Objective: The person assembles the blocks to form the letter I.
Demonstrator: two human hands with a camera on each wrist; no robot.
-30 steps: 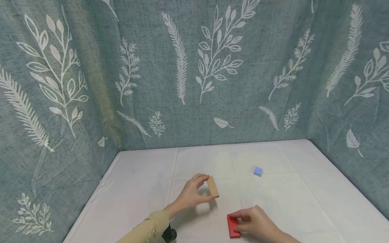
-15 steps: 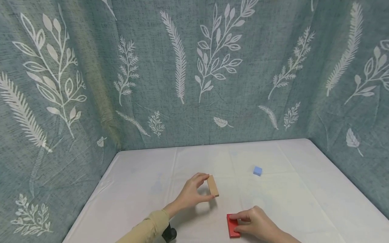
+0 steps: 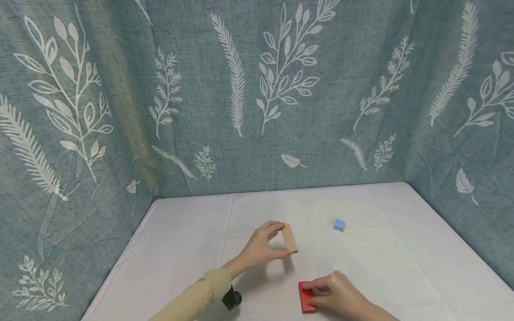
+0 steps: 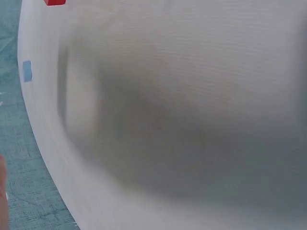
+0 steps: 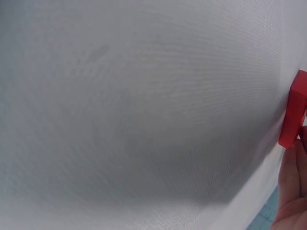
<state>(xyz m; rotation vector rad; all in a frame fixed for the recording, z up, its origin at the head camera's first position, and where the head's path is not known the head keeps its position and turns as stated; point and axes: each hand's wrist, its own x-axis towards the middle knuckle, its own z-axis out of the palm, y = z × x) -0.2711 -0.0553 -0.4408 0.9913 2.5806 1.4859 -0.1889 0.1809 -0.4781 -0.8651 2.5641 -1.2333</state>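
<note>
A flat wooden block is pinched by its two ends between the thumb and fingers of my left hand. It hangs above the white table, with a shadow beneath it. Nearer to me, my right hand holds a flat red block on the tabletop, index finger and thumb at its face. At the right edge of the right wrist view, fingers meet the end of the red block. The left wrist view catches only a corner of the red block.
A small blue block lies farther back on the white-covered table, right of the wooden one. Under the left cuff shows a black device. Blue-green curtains with white leaf prints enclose the back and sides.
My left hand has carried the wooden block a little to the right and away from me over the last half second. My right hand and the red block have stayed in place.
</note>
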